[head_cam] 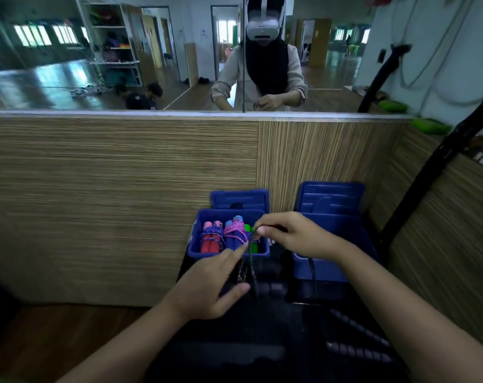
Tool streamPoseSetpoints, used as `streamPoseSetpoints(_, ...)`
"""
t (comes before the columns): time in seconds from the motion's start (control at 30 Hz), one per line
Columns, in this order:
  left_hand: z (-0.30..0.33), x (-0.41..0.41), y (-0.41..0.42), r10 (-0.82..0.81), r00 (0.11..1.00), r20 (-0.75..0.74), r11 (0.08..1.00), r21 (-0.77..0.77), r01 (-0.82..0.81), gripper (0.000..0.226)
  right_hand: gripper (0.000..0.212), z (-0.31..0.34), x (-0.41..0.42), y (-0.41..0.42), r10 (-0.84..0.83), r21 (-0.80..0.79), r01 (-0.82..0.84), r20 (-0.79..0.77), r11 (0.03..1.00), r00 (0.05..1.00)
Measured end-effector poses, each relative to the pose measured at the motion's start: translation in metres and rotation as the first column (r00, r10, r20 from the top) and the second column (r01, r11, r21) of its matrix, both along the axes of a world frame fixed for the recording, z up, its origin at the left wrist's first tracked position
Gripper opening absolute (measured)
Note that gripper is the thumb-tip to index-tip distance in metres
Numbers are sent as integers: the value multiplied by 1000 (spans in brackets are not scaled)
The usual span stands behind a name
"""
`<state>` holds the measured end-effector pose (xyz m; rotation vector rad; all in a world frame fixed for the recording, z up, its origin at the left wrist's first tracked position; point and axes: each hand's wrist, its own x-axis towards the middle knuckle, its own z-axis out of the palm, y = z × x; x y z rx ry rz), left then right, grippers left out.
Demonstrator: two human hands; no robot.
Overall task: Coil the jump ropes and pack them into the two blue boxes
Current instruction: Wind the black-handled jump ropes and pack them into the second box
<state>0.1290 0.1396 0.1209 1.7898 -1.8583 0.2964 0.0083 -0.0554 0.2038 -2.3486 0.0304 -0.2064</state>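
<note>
Risk lay mostly in the dark rope (252, 255) that the two hands were winding in front of the left blue box (229, 251). In the head view, the right hand (292, 236) pinched the rope's upper end between thumb and forefinger, above the box's near right corner. The left hand (215, 286) was below, its fingers spread and rather straight, beside the hanging strands and the handles; whether it really held them I could not tell. If the pinch was loose, the loops could slip and the coil would open again. That box already held a red-handled bundle (211, 239) and a blue-handled bundle (236, 233), and something green at its right side, so a thick coil might not fit. The right blue box (328, 268) stood just beside; its inside was hidden.
</note>
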Motion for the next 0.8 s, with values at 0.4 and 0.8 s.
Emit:
streamPoseSetpoints(0.4, 43, 26, -26, 367, 860, -355, 804, -344, -485, 49, 20, -85, 13, 49, -186, 580, 212, -105, 787, 977)
streamPoseSetpoints(0.8, -32, 68, 5, 475, 879, -37, 880, 48, -473, 60, 19, -26, -8, 58, 22, -468, -26, -14, 883, 1000)
